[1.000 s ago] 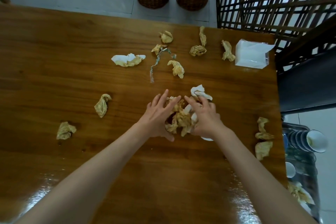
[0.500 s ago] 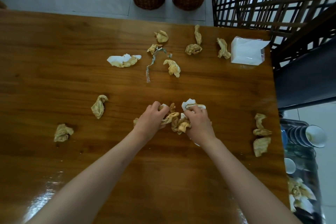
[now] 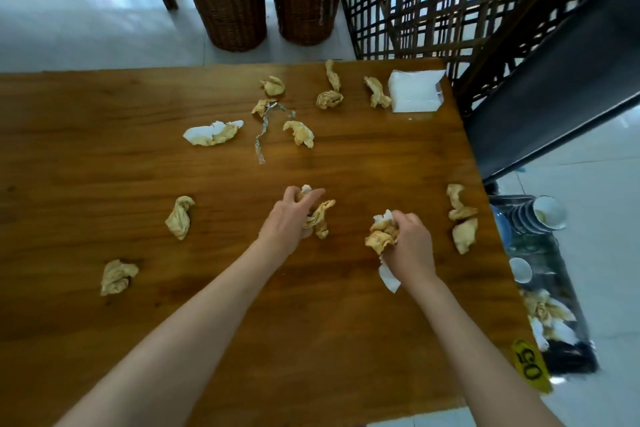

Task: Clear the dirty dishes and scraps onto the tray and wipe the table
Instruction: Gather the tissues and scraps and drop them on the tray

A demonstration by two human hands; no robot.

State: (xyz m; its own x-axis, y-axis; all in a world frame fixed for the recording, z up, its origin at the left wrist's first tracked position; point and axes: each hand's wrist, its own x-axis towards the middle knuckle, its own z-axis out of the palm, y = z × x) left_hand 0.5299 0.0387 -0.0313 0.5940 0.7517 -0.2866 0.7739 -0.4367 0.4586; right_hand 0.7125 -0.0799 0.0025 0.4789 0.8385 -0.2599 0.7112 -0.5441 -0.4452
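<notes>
Over the middle of the wooden table [image 3: 104, 156], my left hand [image 3: 289, 218] grips a bunch of stained, crumpled napkins [image 3: 320, 217]. My right hand [image 3: 410, 243] holds a second bunch of soiled napkins [image 3: 381, 234], with a white corner hanging below the wrist. Several more dirty napkin wads lie scattered: one [image 3: 180, 217] and another [image 3: 117, 276] to the left, a pair [image 3: 462, 218] near the right edge, and others along the far side [image 3: 298, 132]. A strip of foil [image 3: 263, 135] lies among them. The dark tray [image 3: 550, 288] stands beyond the table's right edge.
A pack of white tissues [image 3: 414, 94] sits at the far right corner. The tray carries stacked cups [image 3: 549, 213], a small bowl [image 3: 519, 269] and used napkins. Two wicker baskets [image 3: 228, 0] and a lattice screen [image 3: 433, 0] stand behind the table. A yellow number tag [image 3: 531, 369] marks the near right edge.
The pile that both hands gathered together has been split: each hand closed on its own bunch, and the right hand has moved right, away from the left.
</notes>
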